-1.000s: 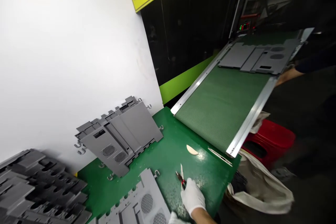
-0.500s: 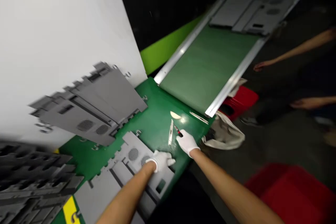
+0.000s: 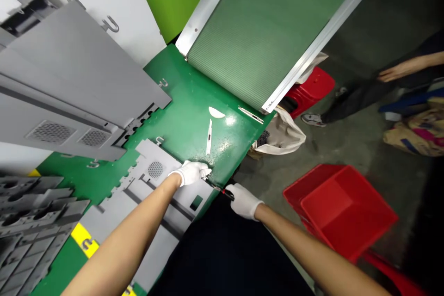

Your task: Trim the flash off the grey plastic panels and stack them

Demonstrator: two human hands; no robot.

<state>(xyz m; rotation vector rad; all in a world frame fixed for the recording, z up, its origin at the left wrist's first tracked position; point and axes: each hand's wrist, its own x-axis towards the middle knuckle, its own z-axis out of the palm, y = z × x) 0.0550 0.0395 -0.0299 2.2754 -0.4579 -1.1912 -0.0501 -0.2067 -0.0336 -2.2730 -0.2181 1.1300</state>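
Table [image 3: 180, 84]: panel [image 3: 116, 217] at 8 o'clock. Likely step: trimming. Right hand [image 3: 244, 202] grips pliers [image 3: 227, 193]; left hand [image 3: 190, 173], grip unclear. Next: steady panel.

I see the gray panel [image 3: 142, 189] lying flat, meshed and slotted, on the green table [image 3: 185, 97]. The red-and-black tool [image 3: 227, 193] points its metal end toward the panel's corner.

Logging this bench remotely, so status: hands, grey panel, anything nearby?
Right hand gripping red-and-black tool, tip near left hand. Grey panel lying on green table, left hand at its edge. Pale knife beyond, apart from panel.
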